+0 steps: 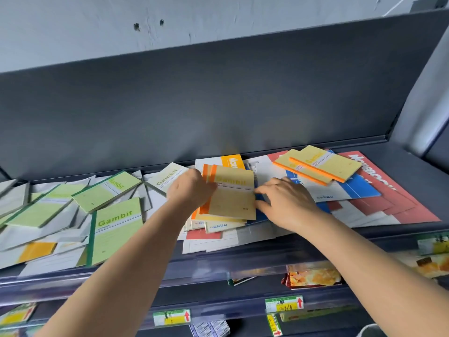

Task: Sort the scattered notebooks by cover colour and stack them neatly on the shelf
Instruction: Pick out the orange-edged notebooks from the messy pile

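Notebooks lie scattered over the dark shelf. In the middle, my left hand grips the left edge of a small stack of orange-spined yellow notebooks. My right hand rests with spread fingers against the stack's right edge, on the blue and red covers underneath. Several green Gambit notebooks lie loose to the left. Two more orange-spined yellow notebooks sit at the back right on large blue and red notebooks.
The shelf's dark back panel rises just behind the notebooks. White and grey covers overhang the front lip. Below are lower shelves with snack packets and yellow-green price tags.
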{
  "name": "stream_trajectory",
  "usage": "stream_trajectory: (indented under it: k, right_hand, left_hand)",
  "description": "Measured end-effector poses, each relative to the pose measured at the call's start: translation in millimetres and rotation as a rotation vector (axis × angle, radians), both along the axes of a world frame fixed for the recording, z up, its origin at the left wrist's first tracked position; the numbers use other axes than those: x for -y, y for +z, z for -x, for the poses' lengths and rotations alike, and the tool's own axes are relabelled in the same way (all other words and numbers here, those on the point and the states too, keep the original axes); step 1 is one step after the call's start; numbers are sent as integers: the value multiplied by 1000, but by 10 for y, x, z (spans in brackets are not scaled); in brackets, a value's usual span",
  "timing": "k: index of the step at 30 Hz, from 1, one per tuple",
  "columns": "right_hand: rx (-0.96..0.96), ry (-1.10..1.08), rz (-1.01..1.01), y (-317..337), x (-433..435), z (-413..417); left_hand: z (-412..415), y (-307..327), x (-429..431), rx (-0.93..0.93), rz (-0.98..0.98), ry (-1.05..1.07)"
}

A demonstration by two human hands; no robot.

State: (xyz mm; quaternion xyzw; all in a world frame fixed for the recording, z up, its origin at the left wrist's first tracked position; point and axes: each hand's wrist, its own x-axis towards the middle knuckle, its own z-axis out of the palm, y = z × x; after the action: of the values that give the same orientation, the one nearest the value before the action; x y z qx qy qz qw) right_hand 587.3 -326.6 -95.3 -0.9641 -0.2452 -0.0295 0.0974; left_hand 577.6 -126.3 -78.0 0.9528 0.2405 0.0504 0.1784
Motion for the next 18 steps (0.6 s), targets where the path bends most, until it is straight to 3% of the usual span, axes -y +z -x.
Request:
stream_trajectory:
  k: [5, 8, 13, 16, 18]
  right_hand:
    - [58, -111, 26, -30, 249, -175]
    - [96, -200, 49, -26, 523, -327]
    - [84, -304, 134, -27, 962, -524]
    - [55, -335, 133, -30, 1147, -667]
    - [13, -334, 117, -35, 1234, -758]
  left_hand:
    - [-74, 11, 193, 55, -206, -102]
    - [-207, 45, 525, 110, -86, -271]
    - [-462, -3, 1192, 46, 24, -472]
    - [-617, -41, 1453, -11, 103, -457]
    - [-697, -35, 1565, -51, 305, -390]
